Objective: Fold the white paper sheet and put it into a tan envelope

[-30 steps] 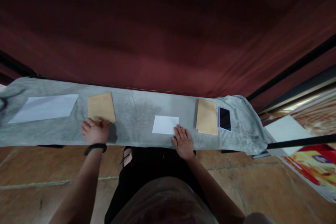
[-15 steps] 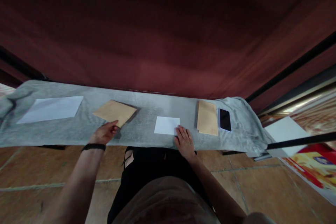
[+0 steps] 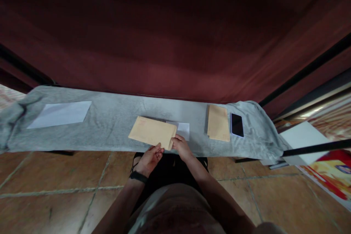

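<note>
A tan paper envelope [image 3: 152,130] is held in front of me, above the grey cloth. My left hand [image 3: 151,157] pinches its lower edge between thumb and fingers. At its right end, my right hand [image 3: 181,146] has its fingers closed on the envelope's edge. Partly covered by the envelope, a small folded white paper [image 3: 184,130] lies on the cloth just behind my right hand. Faint reddish print shows at the envelope's upper left corner.
Grey cloth [image 3: 109,131] covers a long narrow table. White sheets [image 3: 60,114] lie at its left. More tan envelopes [image 3: 218,122] and a phone [image 3: 237,125] lie to the right. A dark red curtain [image 3: 164,62] hangs behind; black bars [image 3: 315,149] stand at the right.
My left hand has brought the envelope from the left over to the middle, partly over the white paper. My right hand has left the white paper's corner and taken the envelope's right end.
</note>
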Demonstrator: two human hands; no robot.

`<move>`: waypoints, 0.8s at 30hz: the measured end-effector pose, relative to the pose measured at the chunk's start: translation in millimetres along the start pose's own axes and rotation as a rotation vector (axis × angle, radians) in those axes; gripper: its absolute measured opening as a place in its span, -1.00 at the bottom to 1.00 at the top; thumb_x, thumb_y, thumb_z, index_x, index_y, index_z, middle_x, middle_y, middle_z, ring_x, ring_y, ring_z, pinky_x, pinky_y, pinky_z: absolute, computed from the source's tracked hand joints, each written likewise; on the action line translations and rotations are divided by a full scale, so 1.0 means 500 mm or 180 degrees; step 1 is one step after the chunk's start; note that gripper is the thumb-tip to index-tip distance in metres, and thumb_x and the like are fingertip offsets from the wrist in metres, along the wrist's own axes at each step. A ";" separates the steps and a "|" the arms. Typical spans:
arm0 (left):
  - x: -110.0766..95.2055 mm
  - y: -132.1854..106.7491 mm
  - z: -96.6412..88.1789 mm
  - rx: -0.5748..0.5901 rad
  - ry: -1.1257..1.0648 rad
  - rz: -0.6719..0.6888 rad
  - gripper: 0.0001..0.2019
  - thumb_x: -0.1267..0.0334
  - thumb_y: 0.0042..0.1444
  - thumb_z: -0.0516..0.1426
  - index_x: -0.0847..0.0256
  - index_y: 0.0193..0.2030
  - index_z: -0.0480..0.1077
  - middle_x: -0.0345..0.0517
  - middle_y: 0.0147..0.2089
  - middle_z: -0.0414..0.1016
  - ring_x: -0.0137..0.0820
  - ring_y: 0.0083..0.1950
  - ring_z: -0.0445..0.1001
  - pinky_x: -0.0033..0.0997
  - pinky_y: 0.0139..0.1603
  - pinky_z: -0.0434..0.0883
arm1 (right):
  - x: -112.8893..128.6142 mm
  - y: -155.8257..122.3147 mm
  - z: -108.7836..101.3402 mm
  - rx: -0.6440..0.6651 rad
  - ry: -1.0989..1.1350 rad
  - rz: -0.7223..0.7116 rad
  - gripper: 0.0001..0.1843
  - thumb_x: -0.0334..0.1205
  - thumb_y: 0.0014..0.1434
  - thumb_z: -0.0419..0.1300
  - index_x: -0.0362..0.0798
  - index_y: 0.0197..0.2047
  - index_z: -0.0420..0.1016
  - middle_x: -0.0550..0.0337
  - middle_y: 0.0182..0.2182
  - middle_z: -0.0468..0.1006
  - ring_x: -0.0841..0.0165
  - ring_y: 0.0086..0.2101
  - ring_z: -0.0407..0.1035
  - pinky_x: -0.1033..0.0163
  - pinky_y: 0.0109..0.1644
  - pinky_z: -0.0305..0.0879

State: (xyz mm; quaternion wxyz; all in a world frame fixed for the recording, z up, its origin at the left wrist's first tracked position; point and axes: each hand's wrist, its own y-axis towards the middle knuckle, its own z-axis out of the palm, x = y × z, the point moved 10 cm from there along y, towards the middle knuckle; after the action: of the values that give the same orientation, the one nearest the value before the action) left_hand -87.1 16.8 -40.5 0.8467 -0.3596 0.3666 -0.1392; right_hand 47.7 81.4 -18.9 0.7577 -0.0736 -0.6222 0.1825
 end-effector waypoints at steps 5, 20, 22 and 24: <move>0.015 -0.015 0.008 0.0083 0.0128 -0.0005 -0.86 0.46 0.16 0.24 0.29 -0.40 0.41 -0.14 -0.49 0.55 -0.52 -0.48 0.54 -0.66 -0.51 0.41 | -0.001 -0.017 -0.005 0.0052 0.0231 0.0128 -0.65 -0.03 -0.06 0.27 -0.03 -0.21 0.56 0.22 -0.38 0.64 0.29 -0.41 0.52 0.27 -0.33 0.43; -0.113 -0.146 0.200 0.0590 0.5357 0.4164 -0.15 0.12 0.05 0.31 0.08 0.45 0.08 0.16 0.56 -0.14 0.04 0.54 -0.14 0.21 0.46 -0.07 | 0.069 -0.034 -0.132 -0.0684 -0.1277 -0.0950 -0.71 -0.10 0.12 0.08 0.02 -0.15 0.52 0.22 -0.27 0.63 0.29 -0.24 0.48 0.23 -0.11 0.40; -0.109 -0.133 0.223 0.0759 0.5965 0.4291 0.00 0.08 -0.04 0.36 0.09 0.49 -0.02 0.23 0.57 -0.28 0.10 0.55 -0.22 0.30 0.45 -0.20 | 0.070 -0.045 -0.131 -0.0531 -0.1210 -0.0979 -0.73 -0.10 0.12 0.08 0.01 -0.19 0.52 0.23 -0.29 0.61 0.29 -0.24 0.47 0.22 -0.10 0.39; -0.098 -0.118 0.234 0.0937 0.6283 0.4303 0.05 0.03 -0.09 0.37 0.09 0.50 -0.04 0.27 0.56 -0.29 0.13 0.54 -0.21 0.35 0.43 -0.26 | 0.070 -0.056 -0.132 -0.0409 -0.1201 -0.0955 -0.74 -0.09 0.12 0.09 0.00 -0.23 0.53 0.23 -0.31 0.60 0.28 -0.25 0.46 0.21 -0.09 0.38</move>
State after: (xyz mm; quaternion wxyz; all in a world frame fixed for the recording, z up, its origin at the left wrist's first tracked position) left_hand -34.8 59.1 82.3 0.1361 0.2665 0.9511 0.0768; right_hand 122.6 76.2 8.5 0.6405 0.0069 -0.7670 0.0386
